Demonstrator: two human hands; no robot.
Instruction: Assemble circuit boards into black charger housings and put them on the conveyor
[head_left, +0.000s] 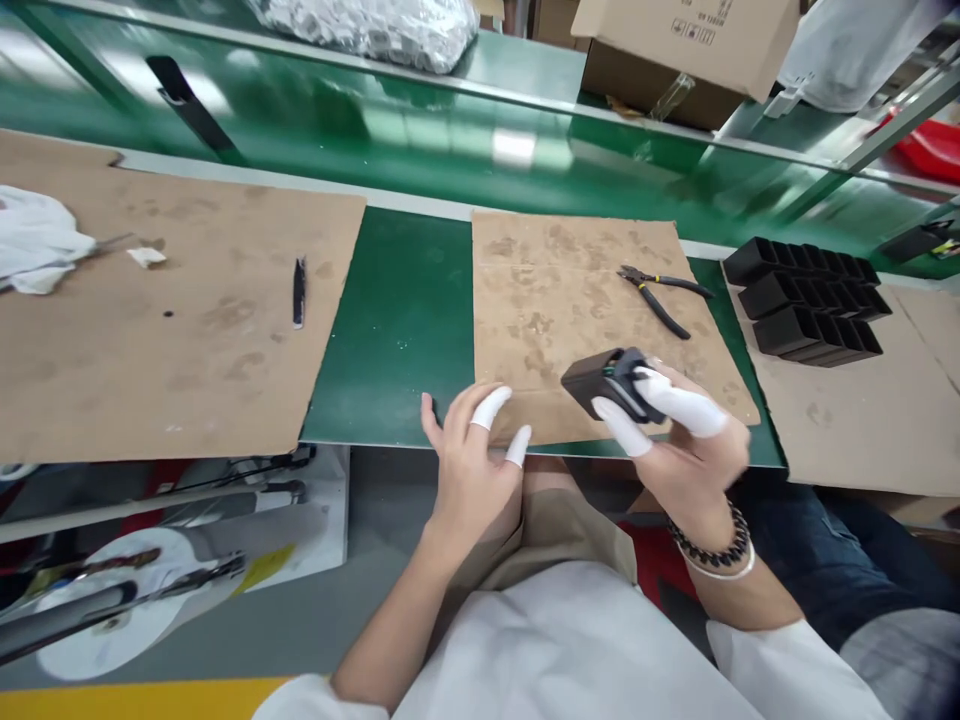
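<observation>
My right hand (694, 440), with white finger cots on thumb and forefinger, pinches a small black box-shaped housing (592, 383) above the front of a cardboard sheet (517, 300). The housing's near end shows an opening with a bit of green inside. My left hand (476, 450) rests by the table's front edge, its fingers apart and two of them in white cots. A tiny dark patch shows beside its outer finger; I cannot tell what it is. Behind the housing, diagonal cutters (660, 295) with black and yellow handles lie spread on the cardboard.
Rows of black open-ended housings (817, 335) stand at the right. On the left cardboard (225, 390) lie a dark strip (299, 293) and a white cloth (37, 240). A carton (690, 50) and a clear bag of parts (375, 28) sit on the rear shelf. A person's jeans-clad leg (840, 560) is close at right.
</observation>
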